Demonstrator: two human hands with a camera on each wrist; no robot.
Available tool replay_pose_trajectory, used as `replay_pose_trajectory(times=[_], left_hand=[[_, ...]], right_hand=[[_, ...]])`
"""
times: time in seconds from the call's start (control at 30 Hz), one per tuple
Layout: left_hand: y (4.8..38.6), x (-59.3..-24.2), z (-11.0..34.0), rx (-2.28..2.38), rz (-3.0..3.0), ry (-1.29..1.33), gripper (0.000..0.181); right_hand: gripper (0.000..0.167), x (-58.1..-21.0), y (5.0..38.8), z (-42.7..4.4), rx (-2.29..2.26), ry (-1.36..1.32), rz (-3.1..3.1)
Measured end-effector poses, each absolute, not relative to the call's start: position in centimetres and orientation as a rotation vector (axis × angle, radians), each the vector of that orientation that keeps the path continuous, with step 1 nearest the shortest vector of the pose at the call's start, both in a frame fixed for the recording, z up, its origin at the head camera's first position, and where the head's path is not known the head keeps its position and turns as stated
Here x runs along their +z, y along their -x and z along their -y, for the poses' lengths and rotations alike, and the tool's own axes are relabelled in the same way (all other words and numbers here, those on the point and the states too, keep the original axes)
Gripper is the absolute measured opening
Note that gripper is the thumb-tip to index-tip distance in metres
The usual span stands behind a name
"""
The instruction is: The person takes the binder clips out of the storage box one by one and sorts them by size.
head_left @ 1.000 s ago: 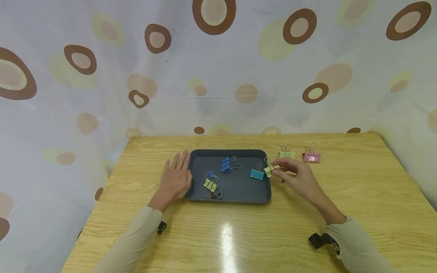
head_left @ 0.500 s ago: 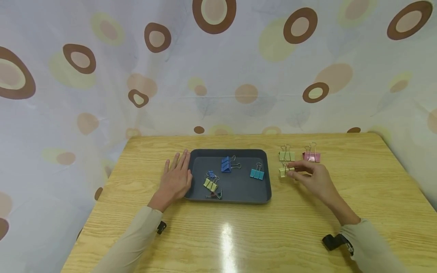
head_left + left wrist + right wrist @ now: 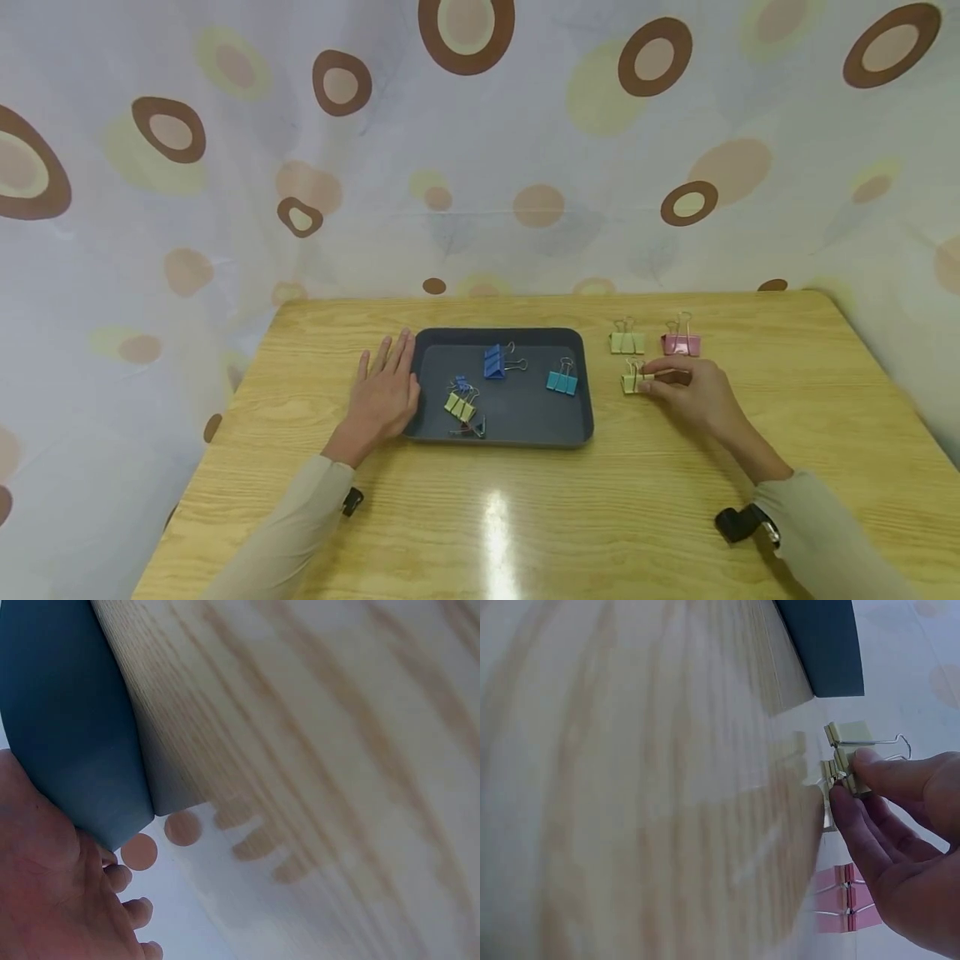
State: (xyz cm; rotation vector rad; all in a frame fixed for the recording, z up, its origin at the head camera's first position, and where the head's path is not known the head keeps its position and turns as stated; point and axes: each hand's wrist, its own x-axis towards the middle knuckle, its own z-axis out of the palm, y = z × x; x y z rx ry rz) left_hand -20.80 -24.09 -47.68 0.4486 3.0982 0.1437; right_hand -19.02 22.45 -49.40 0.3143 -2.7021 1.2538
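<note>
Head view: right hand [image 3: 696, 400] pinches a yellow binder clip [image 3: 633, 383] between thumb and fingers, just right of the grey tray [image 3: 525, 423]. Left hand [image 3: 382, 398] flat, fingers straight, against the tray's left edge. Inside the tray: teal clip [image 3: 562, 383] near its right wall, blue clip [image 3: 493, 362] toward its far side, small yellowish clip [image 3: 459, 407] at left. Right of the tray, beyond the held clip: pale green clip [image 3: 627, 343], then pink clip [image 3: 681, 345]. Worktop [image 3: 600, 517] wood-grained; spotted cloth [image 3: 480, 133] behind the tray.
</note>
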Motion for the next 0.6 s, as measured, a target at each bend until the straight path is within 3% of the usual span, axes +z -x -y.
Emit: replay_pose_trajectory(times=[0.6], left_hand=[[20.73,-47.69,24.21,0.159,-3.099,-0.448,0.064]], right_hand=[[0.016,-49.82,19.65,-22.24,1.204,-0.330,2.731]])
